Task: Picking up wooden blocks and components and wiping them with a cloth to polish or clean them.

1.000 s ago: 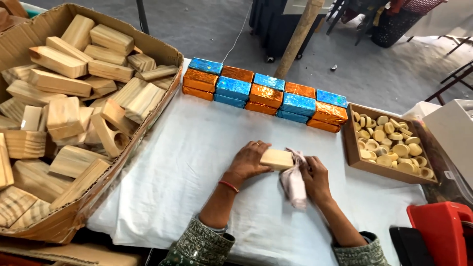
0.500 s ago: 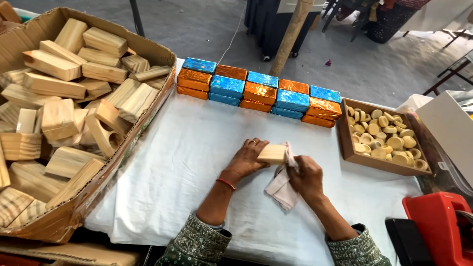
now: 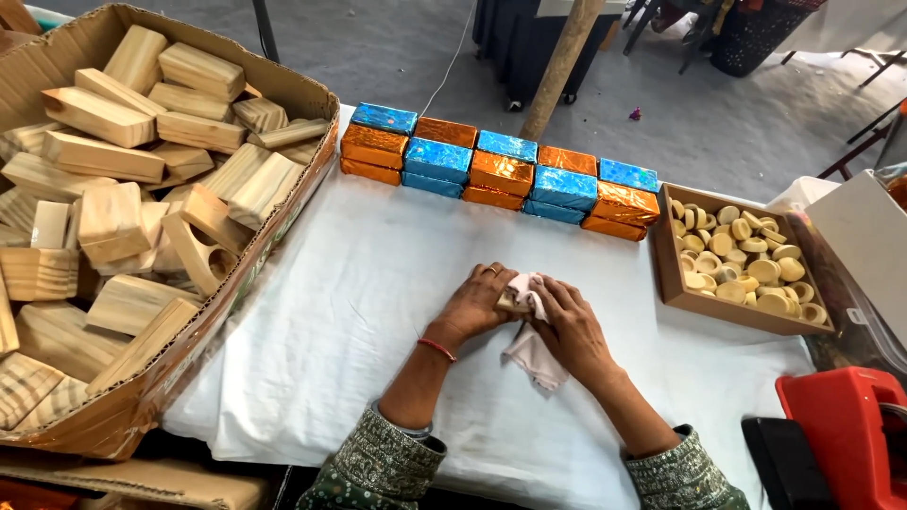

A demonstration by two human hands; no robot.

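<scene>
White cloth covers the table, w/ concrete floor beyond. I see both hands meet mid-table: left hand curled shut round a small wooden block, mostly hidden under the fingers; right hand closed on a pale rag, pressing it vs the block, tail of rag lying on the cloth. To wipe well, I'd judge: grip block firm, turn it so each face meets the rag, keep rag bunched. Big carton of wooden blocks sits left, foil-wrapped bricks at the back, tray of round pieces right.
</scene>
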